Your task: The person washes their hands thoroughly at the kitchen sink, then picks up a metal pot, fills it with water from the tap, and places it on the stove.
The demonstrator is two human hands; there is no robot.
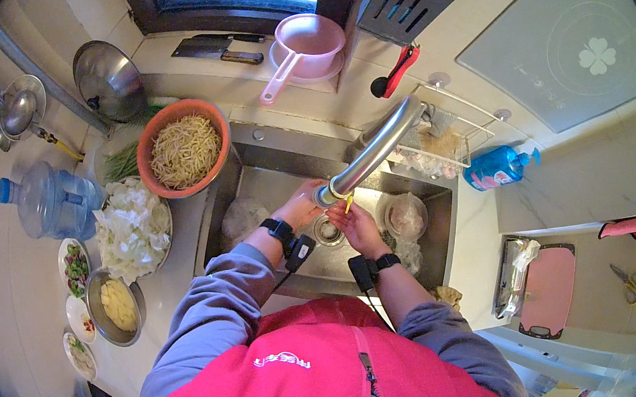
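Note:
Both my hands are over a stainless-steel sink, close under the spout of a steel faucet. My left hand is beside the spout's tip, which hides part of its fingers. Just to the right, my right hand is palm up with its fingers curled. A small yellow object shows at its fingertips; whether it is gripped is unclear. Beneath the hands lies the drain. A bowl with a clear plastic bag in it sits in the sink's right side.
Left of the sink are an orange-rimmed basin of bean sprouts, a heap of cut white vegetable and a metal bowl of yellow pieces. A cleaver and a pink ladle rest behind. A blue pump bottle stands right.

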